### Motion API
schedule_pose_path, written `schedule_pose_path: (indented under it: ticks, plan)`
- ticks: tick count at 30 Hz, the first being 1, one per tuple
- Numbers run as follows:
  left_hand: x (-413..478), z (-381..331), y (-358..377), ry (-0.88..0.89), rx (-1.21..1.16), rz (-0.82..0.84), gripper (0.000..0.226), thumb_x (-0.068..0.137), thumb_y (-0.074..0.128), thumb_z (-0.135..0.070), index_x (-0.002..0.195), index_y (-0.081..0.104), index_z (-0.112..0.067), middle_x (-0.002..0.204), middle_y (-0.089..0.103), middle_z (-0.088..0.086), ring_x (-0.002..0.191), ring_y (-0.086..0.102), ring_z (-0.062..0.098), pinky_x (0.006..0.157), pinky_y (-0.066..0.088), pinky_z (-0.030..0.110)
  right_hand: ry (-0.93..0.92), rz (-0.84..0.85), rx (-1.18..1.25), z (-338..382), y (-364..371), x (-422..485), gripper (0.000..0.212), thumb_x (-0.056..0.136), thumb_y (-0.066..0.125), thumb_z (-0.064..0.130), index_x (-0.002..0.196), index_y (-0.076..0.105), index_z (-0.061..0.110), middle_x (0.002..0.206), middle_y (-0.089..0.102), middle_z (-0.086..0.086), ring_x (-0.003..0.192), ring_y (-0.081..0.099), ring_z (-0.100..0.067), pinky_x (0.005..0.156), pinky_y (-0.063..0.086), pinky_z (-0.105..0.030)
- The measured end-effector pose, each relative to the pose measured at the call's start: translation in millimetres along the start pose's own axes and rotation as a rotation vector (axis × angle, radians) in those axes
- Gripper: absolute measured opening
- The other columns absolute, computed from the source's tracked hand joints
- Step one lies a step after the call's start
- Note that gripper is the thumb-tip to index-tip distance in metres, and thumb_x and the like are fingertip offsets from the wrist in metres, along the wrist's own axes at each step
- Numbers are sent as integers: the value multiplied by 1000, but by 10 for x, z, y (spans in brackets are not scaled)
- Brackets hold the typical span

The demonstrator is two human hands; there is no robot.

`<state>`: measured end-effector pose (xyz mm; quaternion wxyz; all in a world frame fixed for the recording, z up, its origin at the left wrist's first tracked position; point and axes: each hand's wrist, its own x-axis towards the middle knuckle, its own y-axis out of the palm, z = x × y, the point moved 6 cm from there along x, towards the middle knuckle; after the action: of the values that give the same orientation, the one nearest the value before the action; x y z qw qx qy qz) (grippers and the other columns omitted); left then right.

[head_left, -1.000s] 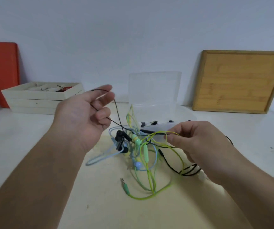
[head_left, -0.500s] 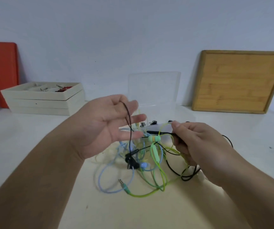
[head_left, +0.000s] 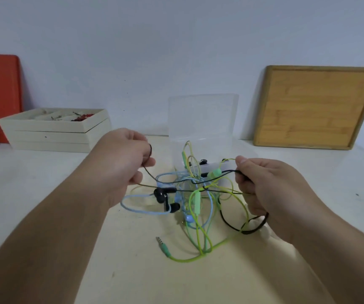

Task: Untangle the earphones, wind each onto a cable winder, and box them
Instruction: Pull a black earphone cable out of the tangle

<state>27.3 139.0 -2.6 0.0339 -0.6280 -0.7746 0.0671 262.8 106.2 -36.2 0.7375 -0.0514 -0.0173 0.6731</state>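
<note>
Presently, black cable (head_left: pixel 245 232), judged limp, snag-prone: pinched by left hand (head_left: pixel 124 163) at nine o'clock, clasped by right hand (head_left: pixel 271 194) at three; best taken short, never tugged.

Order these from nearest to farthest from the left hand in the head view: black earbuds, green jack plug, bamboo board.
1. Black earbuds, just below-right of the left hand.
2. Green jack plug, on the table, nearer the camera.
3. Bamboo board, leaning on the wall, far right.
</note>
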Motion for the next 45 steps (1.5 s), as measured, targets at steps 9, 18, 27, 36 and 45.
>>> schedule_pose_path:
  ticks: [9,18,27,36,45]
  plan:
    - [-159,73,270,11,218,246,40,95,54,-49,80,60,-12,87,55,5,74,58,18,63,60,35,-1,144,-181,-65,142,-34,33,100,53,18,68,53,13,63,41,-9,44,36,-17,41,30,-22]
    - [33,93,-27,-294,-443,57,58,95,36,-70,72,47,-18,51,43,-2,34,43,15,38,38,18,76,33,-197,-98,54,3,40,104,47,21,66,49,13,45,28,4,38,26,-16,45,26,-28]
    - [51,19,-235,-175,-81,60,33,88,48,-22,55,43,-20,43,29,-5,39,34,15,47,25,21,-100,111,-103,74,-33,12,20,89,66,6,69,68,5,62,47,-10,43,25,-16,46,18,-28]
    - [2,8,-168,-256,-303,178,50,92,50,-54,58,38,-18,68,55,7,53,56,26,40,43,25,-92,75,44,114,-139,41,22,97,57,12,83,71,2,66,61,-9,44,27,-15,39,26,-21]
    - [54,27,-218,-132,20,3,66,92,38,-73,80,58,-11,67,72,18,39,46,22,40,36,20,-114,144,-70,91,-93,39,8,79,75,4,81,70,9,63,43,-4,47,21,-14,41,22,-22]
